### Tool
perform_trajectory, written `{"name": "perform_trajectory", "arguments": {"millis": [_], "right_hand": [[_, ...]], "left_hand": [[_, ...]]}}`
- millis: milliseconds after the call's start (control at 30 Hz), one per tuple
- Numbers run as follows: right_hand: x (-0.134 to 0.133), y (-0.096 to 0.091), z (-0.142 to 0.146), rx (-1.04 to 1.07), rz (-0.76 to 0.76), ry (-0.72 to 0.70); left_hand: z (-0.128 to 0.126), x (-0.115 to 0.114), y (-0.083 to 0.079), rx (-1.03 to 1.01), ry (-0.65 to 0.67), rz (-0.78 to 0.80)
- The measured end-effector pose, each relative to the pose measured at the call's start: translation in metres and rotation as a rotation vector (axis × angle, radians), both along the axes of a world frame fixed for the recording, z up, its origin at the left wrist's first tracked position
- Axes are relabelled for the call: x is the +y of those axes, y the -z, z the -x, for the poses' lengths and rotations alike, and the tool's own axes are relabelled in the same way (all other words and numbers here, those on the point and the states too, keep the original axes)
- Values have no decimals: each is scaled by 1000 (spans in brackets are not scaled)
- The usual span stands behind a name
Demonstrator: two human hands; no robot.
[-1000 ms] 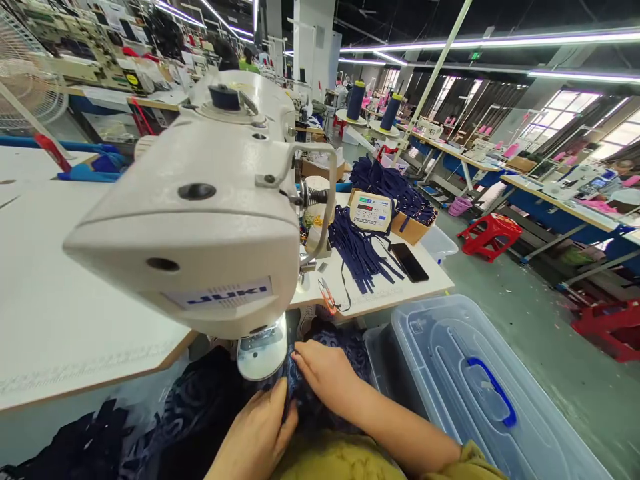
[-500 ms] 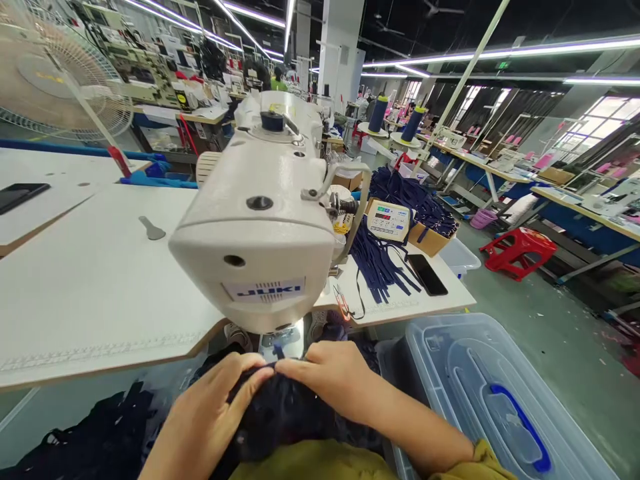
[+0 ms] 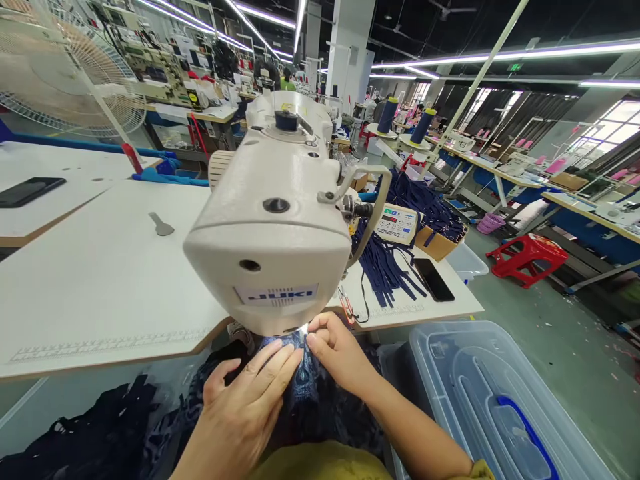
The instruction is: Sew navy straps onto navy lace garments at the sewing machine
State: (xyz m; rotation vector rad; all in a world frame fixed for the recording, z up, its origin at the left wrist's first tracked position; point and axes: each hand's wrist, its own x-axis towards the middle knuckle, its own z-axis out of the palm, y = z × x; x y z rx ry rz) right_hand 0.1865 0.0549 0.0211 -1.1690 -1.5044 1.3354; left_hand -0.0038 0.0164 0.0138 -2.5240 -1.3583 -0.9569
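A white sewing machine (image 3: pixel 270 233) stands in the middle, its head over the work. Under its front end lies navy lace fabric (image 3: pixel 304 383), lit bright near the needle area, which the head hides. My left hand (image 3: pixel 250 393) rests flat on the lace, fingers stretched forward and thumb apart. On the other side my right hand (image 3: pixel 337 350) pinches the edge of the fabric between thumb and fingers, close to the machine. More dark fabric hangs down over my lap.
Navy strips (image 3: pixel 383 267), small snips (image 3: pixel 345 303) and a phone (image 3: pixel 434 280) lie right of the machine. A lidded plastic bin (image 3: pixel 450 360) stands at my right. Dark garments (image 3: pixel 95 427) fill the lower left. A grey metal piece (image 3: pixel 161 225) lies on the white table (image 3: pixel 100 280).
Both hands were pinching the fabric edge together; now my left hand has flattened onto the lace and my right has moved forward to the machine. The fabric now lies under the machine head.
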Motion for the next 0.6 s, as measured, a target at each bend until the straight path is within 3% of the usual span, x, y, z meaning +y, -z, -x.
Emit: {"name": "perform_trajectory", "arguments": {"millis": [300, 600], "right_hand": [[20, -8, 8, -272, -147, 69], [30, -11, 9, -395, -214, 75]], "left_hand": [[-11, -4, -18, 84, -252, 23], [-17, -4, -21, 191, -314, 0]]}}
